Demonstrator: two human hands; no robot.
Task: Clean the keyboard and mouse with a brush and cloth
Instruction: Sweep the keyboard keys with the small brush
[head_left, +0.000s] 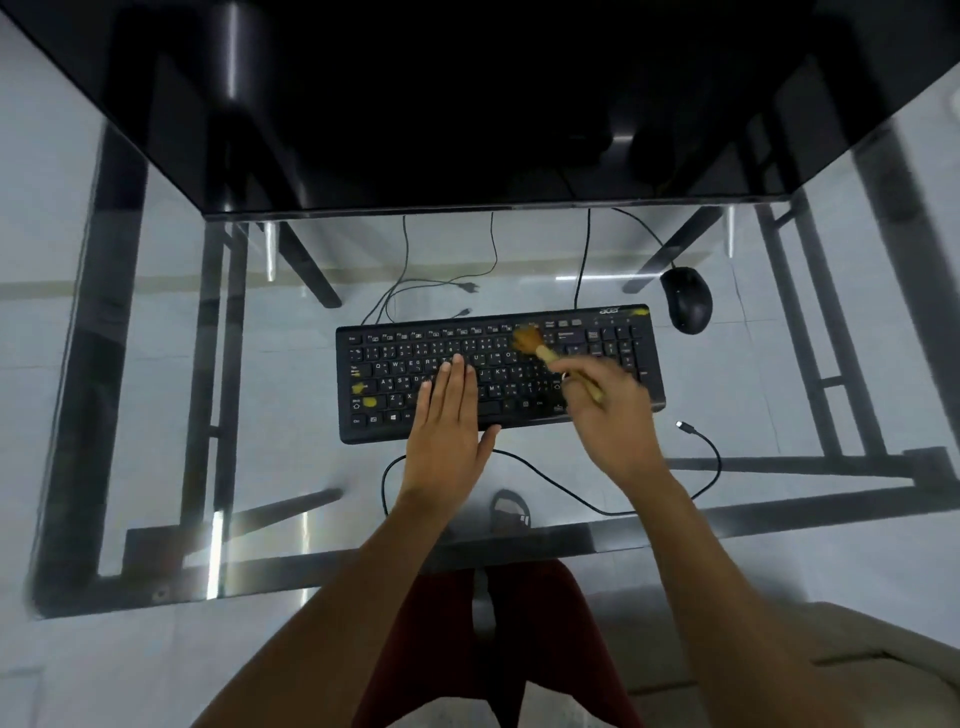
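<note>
Clear glass desk on a dark metal frame (156, 364), with black Acer keyboard (613, 358), black mouse (685, 299), and loose black cable (701, 467) on it

Keyboard (498, 371) sits mid-table on the glass table (156, 364), monitor (467, 104) behind it. Mouse (685, 300) lies just beyond the keyboard's far right corner, apart from it. Left hand (449, 441) rests flat across the keyboard's near middle. Right hand (613, 415) is over its right half, gripping the brush (550, 358), bristles down on the upper rows. A loose cable (571, 493) loops on the table in front of the keyboard, its plug end off to the right.
</note>
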